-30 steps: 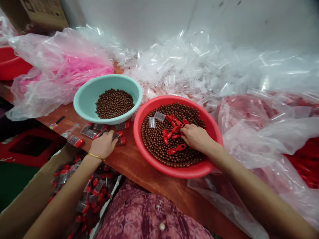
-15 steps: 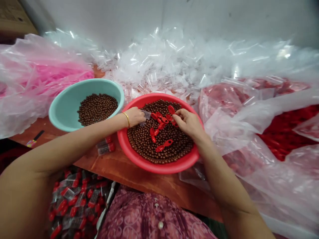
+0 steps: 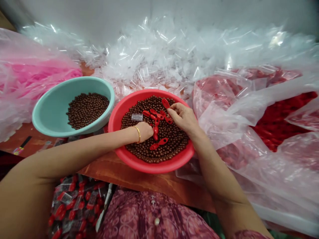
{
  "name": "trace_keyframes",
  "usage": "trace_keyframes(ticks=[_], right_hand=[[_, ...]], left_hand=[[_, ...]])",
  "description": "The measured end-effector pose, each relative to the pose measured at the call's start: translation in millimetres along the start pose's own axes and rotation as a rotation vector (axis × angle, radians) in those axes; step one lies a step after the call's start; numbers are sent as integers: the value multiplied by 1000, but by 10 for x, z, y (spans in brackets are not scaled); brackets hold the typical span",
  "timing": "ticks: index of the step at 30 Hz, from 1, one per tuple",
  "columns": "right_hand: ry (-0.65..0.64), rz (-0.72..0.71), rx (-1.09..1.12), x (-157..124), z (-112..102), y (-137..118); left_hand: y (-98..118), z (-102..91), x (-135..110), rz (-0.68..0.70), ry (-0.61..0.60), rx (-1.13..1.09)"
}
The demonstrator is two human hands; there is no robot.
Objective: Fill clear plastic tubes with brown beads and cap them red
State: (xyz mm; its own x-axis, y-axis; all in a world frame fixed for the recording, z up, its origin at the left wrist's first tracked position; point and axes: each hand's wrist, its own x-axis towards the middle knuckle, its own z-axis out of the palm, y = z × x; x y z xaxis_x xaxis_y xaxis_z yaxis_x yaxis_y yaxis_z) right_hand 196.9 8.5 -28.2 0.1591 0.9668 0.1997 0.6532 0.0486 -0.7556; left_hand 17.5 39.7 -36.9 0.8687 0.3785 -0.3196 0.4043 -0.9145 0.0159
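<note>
A red basin (image 3: 129, 158) in front of me holds small brown balls (image 3: 171, 139), several red caps (image 3: 159, 143) and a clear plastic tube (image 3: 137, 117). My left hand (image 3: 144, 131), with a gold bangle at the wrist, is curled down into the balls at the basin's left middle; what its fingers hold is hidden. My right hand (image 3: 182, 117) rests in the basin's upper right, fingers pinched among the red caps. A teal bowl (image 3: 47, 109) with more brown balls (image 3: 86, 109) stands to the left.
A heap of clear plastic tubes (image 3: 159, 63) lies behind both bowls. Bags of red parts (image 3: 274, 122) fill the right side, and a bag of pink parts (image 3: 30, 79) sits at the left. Filled tubes with red caps (image 3: 72, 205) lie below the wooden table edge (image 3: 139, 181).
My left hand came from the table by the teal bowl into the red basin, then moved from the clear tube down into the balls. My right hand shifted slightly up among the caps.
</note>
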Motion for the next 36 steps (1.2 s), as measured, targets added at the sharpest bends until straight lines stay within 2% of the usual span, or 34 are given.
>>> trace_keyframes(ticks=[3, 4, 6, 9, 13, 16, 19, 23, 25, 30, 32, 36], right_hand=[[1, 11, 34, 7, 7, 8], [2, 15, 65, 9, 11, 11], [13, 26, 157, 12, 20, 13], [38, 53, 314, 17, 32, 11], [41, 86, 457, 30, 25, -2], [24, 154, 565, 37, -6, -45], [-35, 252, 762, 6, -46, -153], [-181, 324, 885, -116, -61, -348], [-193, 332, 851, -173, -46, -415], [18, 249, 639, -198, -72, -461], [-6, 232, 606, -182, -126, -474], [-118, 309, 823, -153, -198, -505]], left_hand=[[20, 1, 149, -101, -13, -120], [17, 10, 197, -140, 18, -214], [-8, 32, 284, -185, 93, -490], [-64, 43, 342, -149, 181, -972], [-62, -36, 188, -41, 334, -1493], [14, -126, -31, 20, 371, -1778], [94, -192, -209, 17, 444, -1879], [136, -214, -309, -67, 546, -1819], [130, -199, -313, -74, 520, -1800], [76, -151, -282, -10, 421, -1902], [49, -142, -279, -10, 400, -1952], [22, -144, -292, 4, 315, -1987]])
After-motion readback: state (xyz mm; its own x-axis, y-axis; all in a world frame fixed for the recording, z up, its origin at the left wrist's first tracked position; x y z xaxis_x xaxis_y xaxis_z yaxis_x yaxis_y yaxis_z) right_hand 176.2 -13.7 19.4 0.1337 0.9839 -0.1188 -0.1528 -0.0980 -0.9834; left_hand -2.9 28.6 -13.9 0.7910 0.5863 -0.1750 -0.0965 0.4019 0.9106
